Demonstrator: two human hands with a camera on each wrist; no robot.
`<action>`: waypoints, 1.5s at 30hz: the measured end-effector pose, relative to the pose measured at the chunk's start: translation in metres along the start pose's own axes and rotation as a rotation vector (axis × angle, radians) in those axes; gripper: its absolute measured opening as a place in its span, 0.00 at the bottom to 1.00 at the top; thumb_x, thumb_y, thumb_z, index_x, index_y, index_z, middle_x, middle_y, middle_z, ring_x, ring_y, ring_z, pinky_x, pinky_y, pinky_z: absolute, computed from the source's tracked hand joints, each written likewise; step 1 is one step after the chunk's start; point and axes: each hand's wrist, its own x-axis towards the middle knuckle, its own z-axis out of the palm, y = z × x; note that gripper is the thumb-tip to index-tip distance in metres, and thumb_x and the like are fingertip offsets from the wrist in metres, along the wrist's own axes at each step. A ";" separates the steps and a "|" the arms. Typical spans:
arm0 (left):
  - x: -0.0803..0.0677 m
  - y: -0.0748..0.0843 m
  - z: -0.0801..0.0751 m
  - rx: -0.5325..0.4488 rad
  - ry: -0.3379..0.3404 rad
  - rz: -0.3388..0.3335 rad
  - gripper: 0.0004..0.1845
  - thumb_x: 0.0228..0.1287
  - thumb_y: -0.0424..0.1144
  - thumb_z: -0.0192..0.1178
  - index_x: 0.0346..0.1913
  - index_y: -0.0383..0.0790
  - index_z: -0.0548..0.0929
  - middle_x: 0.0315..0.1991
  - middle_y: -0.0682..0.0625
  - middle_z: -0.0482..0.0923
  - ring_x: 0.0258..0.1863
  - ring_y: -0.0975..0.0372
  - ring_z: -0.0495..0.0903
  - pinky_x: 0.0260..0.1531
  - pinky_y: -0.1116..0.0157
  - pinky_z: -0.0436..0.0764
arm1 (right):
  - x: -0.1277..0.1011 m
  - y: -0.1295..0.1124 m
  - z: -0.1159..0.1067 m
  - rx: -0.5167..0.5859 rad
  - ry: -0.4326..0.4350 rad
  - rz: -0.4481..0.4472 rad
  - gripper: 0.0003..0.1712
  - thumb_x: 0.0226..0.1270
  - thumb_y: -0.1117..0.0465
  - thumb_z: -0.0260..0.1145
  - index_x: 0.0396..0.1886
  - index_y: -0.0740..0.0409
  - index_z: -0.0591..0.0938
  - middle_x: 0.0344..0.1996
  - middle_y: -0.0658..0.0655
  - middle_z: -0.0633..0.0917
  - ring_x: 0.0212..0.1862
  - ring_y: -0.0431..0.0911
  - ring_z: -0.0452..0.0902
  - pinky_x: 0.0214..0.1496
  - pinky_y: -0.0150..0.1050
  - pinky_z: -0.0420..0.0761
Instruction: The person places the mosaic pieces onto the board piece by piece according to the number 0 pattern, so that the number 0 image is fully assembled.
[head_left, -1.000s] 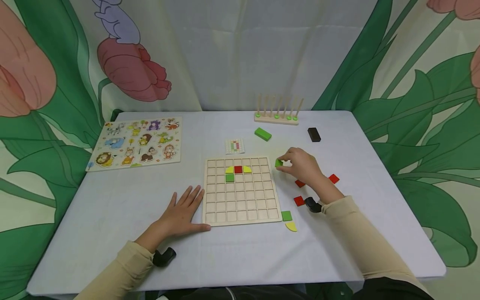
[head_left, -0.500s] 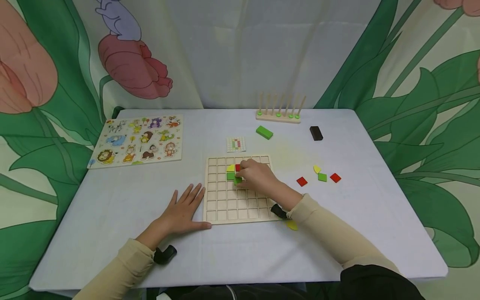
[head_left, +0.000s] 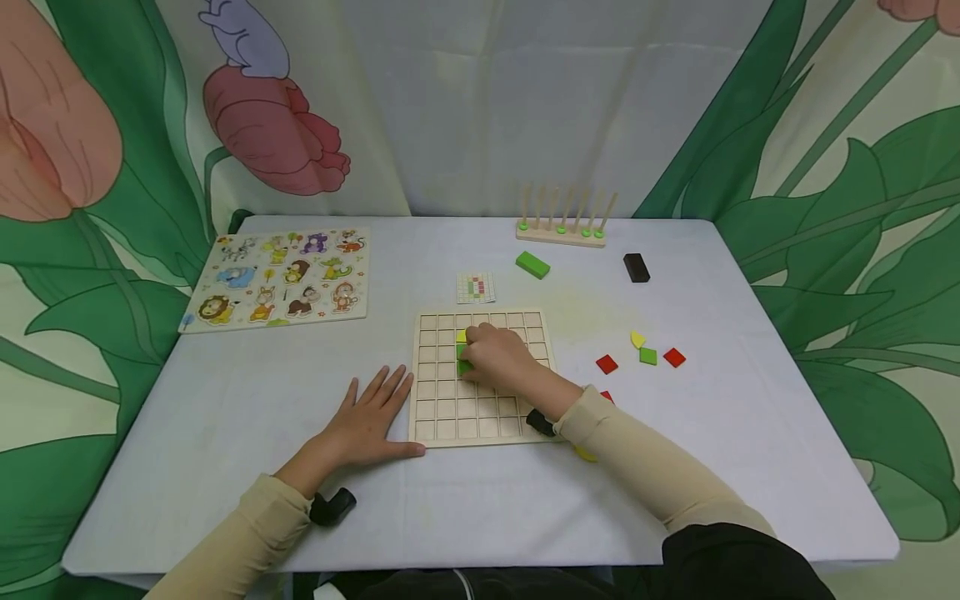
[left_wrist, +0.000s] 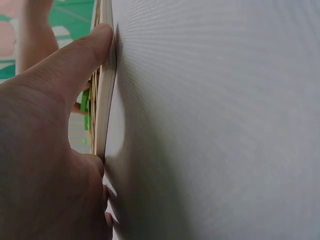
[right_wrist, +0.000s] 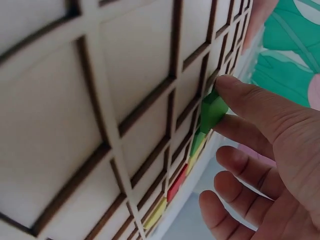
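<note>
My right hand (head_left: pixel 501 358) is over the wooden grid board (head_left: pixel 446 410), thumb and index finger pinching a green square tile (right_wrist: pixel 214 111). In the right wrist view this tile is tilted at a cell, right next to a green tile (right_wrist: pixel 197 143) lying in the grid. A red tile (right_wrist: pixel 177 183) and a yellow quarter-round tile (right_wrist: pixel 156 213) sit farther along; in the head view my hand covers part of this group. My left hand (head_left: pixel 363 427) lies with fingers spread at the board's left edge, its thumb (left_wrist: pixel 95 45) against the board's side.
Right of the board lie loose red tiles (head_left: pixel 607 364), a green tile (head_left: pixel 648 356) and a yellow one (head_left: pixel 637 339). Behind it are a pattern card (head_left: pixel 476 288), a green block (head_left: pixel 532 265), a black block (head_left: pixel 637 267) and a peg stand (head_left: pixel 561 236). An animal puzzle (head_left: pixel 281 279) is at back left.
My right hand has carried the green tile leftward from beside the board onto the grid, and slightly farther left in the last half second. My left hand has stayed at the board's edge.
</note>
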 end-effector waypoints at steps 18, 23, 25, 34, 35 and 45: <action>0.000 0.001 0.000 0.013 -0.008 -0.011 0.60 0.48 0.76 0.54 0.75 0.44 0.45 0.77 0.46 0.39 0.76 0.48 0.37 0.67 0.35 0.40 | -0.007 0.012 0.007 0.137 -0.016 0.088 0.19 0.52 0.45 0.72 0.44 0.45 0.87 0.36 0.50 0.79 0.38 0.42 0.71 0.28 0.36 0.74; 0.000 0.001 0.000 0.017 -0.004 -0.010 0.60 0.47 0.76 0.53 0.75 0.44 0.45 0.77 0.46 0.39 0.76 0.47 0.38 0.67 0.34 0.41 | -0.008 0.013 0.008 0.132 -0.030 0.103 0.20 0.52 0.43 0.71 0.45 0.43 0.87 0.37 0.49 0.79 0.38 0.41 0.70 0.29 0.35 0.73; 0.000 0.001 0.000 0.018 -0.004 -0.010 0.60 0.47 0.76 0.54 0.75 0.44 0.45 0.77 0.46 0.39 0.76 0.47 0.38 0.67 0.34 0.41 | -0.008 0.014 0.008 0.140 -0.030 0.105 0.21 0.52 0.43 0.72 0.45 0.43 0.87 0.37 0.49 0.79 0.37 0.41 0.70 0.28 0.35 0.73; 0.001 0.001 0.001 0.014 0.000 -0.007 0.60 0.47 0.76 0.54 0.75 0.44 0.45 0.77 0.46 0.40 0.76 0.48 0.38 0.67 0.35 0.41 | -0.015 0.019 -0.004 0.167 -0.004 0.123 0.23 0.52 0.43 0.72 0.46 0.46 0.86 0.36 0.49 0.80 0.36 0.41 0.71 0.28 0.34 0.73; 0.001 0.001 0.001 0.012 0.002 -0.005 0.60 0.47 0.75 0.54 0.75 0.44 0.46 0.77 0.46 0.40 0.76 0.47 0.38 0.67 0.35 0.41 | -0.018 0.021 -0.009 0.181 0.002 0.143 0.23 0.52 0.43 0.72 0.47 0.47 0.86 0.36 0.50 0.80 0.35 0.41 0.72 0.28 0.34 0.73; 0.000 0.001 0.001 0.010 0.000 -0.008 0.60 0.47 0.75 0.55 0.75 0.43 0.45 0.77 0.45 0.39 0.76 0.47 0.37 0.66 0.34 0.40 | -0.096 0.081 -0.053 0.425 0.239 0.451 0.25 0.53 0.53 0.73 0.52 0.53 0.83 0.37 0.57 0.80 0.35 0.49 0.73 0.32 0.35 0.71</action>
